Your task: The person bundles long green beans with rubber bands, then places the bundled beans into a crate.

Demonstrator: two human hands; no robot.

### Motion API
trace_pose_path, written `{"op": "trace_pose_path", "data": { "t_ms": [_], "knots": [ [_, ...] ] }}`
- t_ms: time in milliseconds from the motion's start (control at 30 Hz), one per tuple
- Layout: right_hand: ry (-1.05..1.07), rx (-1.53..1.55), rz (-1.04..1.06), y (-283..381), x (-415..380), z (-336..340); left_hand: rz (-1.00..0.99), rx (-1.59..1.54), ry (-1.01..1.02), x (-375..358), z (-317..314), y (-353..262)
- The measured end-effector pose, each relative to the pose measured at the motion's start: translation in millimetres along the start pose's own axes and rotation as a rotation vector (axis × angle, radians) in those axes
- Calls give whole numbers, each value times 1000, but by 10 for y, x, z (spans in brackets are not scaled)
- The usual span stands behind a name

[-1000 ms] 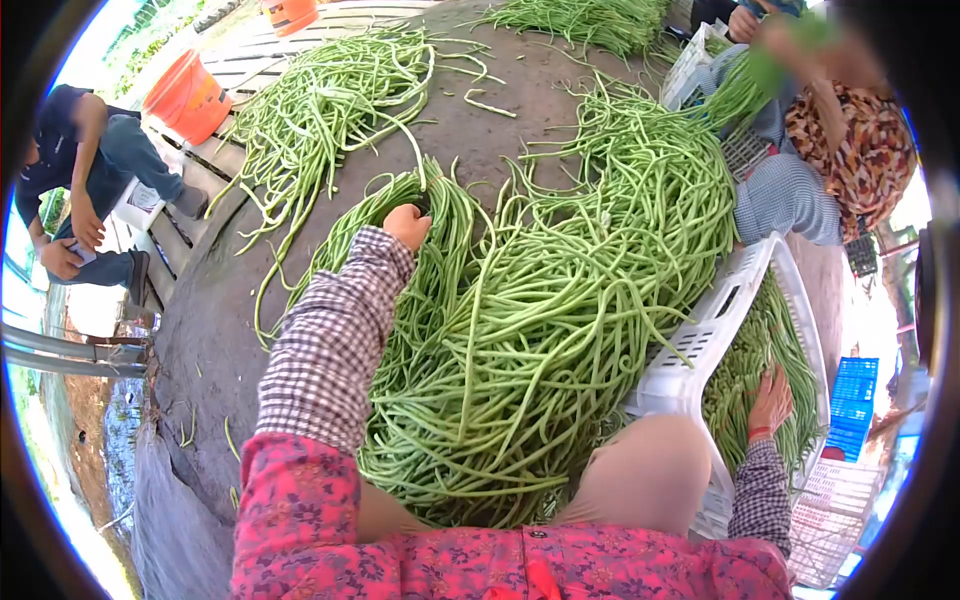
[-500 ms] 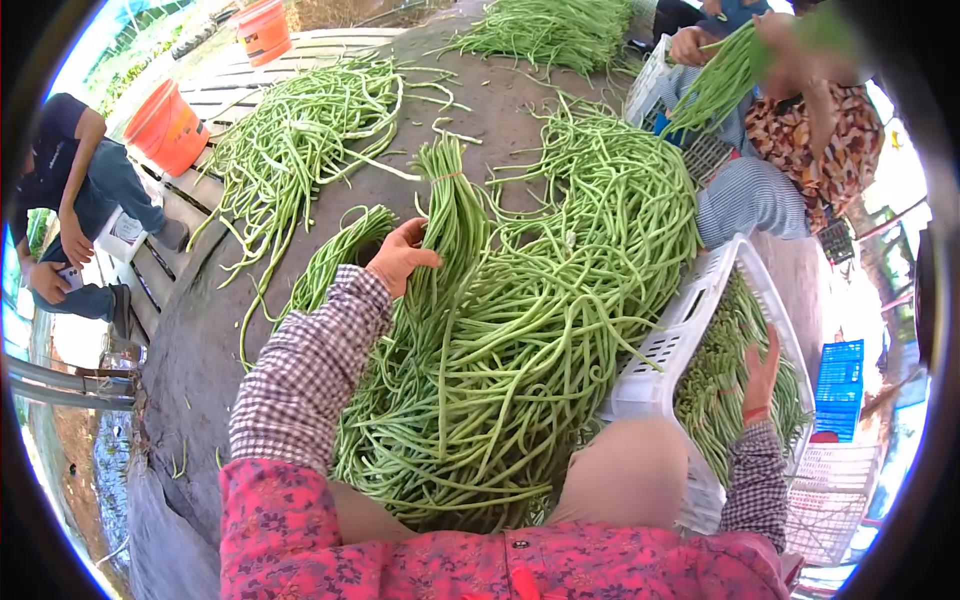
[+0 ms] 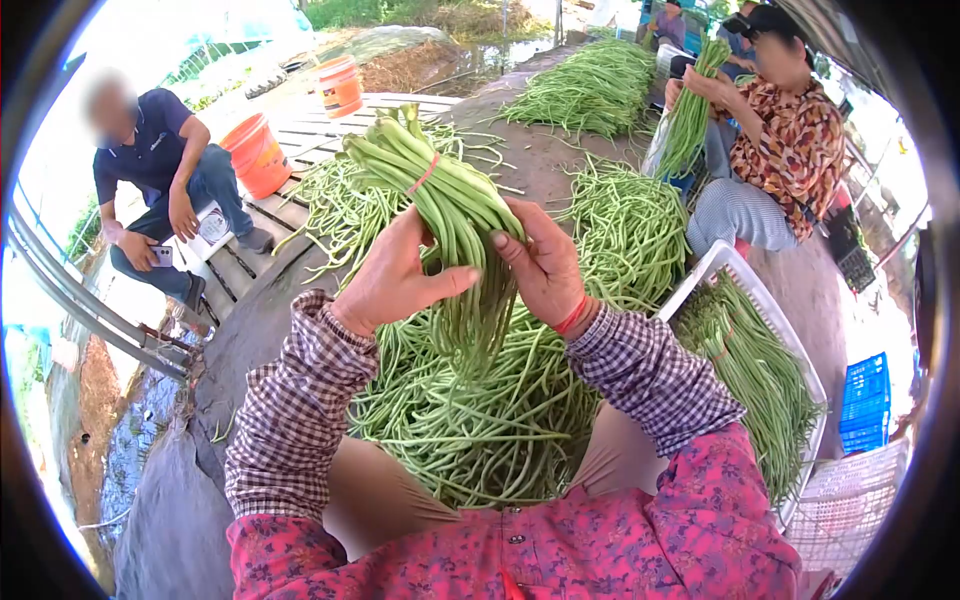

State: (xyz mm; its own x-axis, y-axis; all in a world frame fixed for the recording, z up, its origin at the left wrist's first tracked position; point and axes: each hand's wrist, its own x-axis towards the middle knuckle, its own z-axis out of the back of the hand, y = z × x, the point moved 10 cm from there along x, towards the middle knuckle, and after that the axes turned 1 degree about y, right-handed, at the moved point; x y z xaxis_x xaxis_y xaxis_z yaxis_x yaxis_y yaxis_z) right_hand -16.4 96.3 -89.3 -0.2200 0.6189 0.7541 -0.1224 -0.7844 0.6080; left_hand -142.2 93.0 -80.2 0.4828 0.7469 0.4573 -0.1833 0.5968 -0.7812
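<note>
A bundle of long beans, tied near its thick top end with a red rubber band, is held up in front of me. My left hand holds it from the left, its fingers behind the bundle and its thumb across the front. On the right side my right hand grips the same bundle, thumb in front. The lower ends hang down above a large heap of loose long beans between my knees. To my right stands a white crate filled with laid bundles of beans.
A co-worker at the right holds another bean bundle. Another person sits at the left with a phone. Orange buckets stand on slats behind. More beans lie farther back. Blue crates are at the far right.
The bundle has been lifted off the heap towards me. My right hand has left the white crate and now grips the bundle along with my left. The view has tilted up.
</note>
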Motion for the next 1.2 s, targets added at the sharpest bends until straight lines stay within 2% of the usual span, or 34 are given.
{"op": "trace_pose_path", "data": {
  "t_ms": [67,133,233,267,367,400,500,633,767,900,933,1033,1067,1200],
  "knots": [
    [12,24,-101,43,-133,-41,44,331,-91,-60,138,70],
    [20,98,-154,172,-230,-86,224,-247,-271,-210,152,110],
    [54,195,-261,158,-380,-217,116,-518,-495,-361,123,169],
    [95,144,-276,133,-421,-252,78,-645,-552,-369,75,197],
    [156,113,-76,336,-375,-193,122,-702,-380,-386,-80,170],
    [105,102,-43,355,-380,-126,167,-706,-361,-415,-122,223],
    [92,-92,-69,264,-407,-23,135,-596,-312,-445,-255,178],
    [190,-282,84,438,-392,-50,173,-684,-274,-503,-347,269],
    [158,-194,-60,243,-343,65,226,-665,-252,-544,-345,321],
    [414,382,-566,-51,-558,-321,240,-560,-315,-557,-266,410],
    [378,267,-528,-35,-547,-345,216,-436,-299,-534,-263,339],
    [301,-25,-308,99,-441,-293,274,-590,-256,-537,-363,421],
    [294,-92,-285,110,-454,-311,246,-775,-311,-554,-363,410],
    [319,-219,-300,64,-565,-351,367,-847,-442,-629,-327,508]
  ]
}}
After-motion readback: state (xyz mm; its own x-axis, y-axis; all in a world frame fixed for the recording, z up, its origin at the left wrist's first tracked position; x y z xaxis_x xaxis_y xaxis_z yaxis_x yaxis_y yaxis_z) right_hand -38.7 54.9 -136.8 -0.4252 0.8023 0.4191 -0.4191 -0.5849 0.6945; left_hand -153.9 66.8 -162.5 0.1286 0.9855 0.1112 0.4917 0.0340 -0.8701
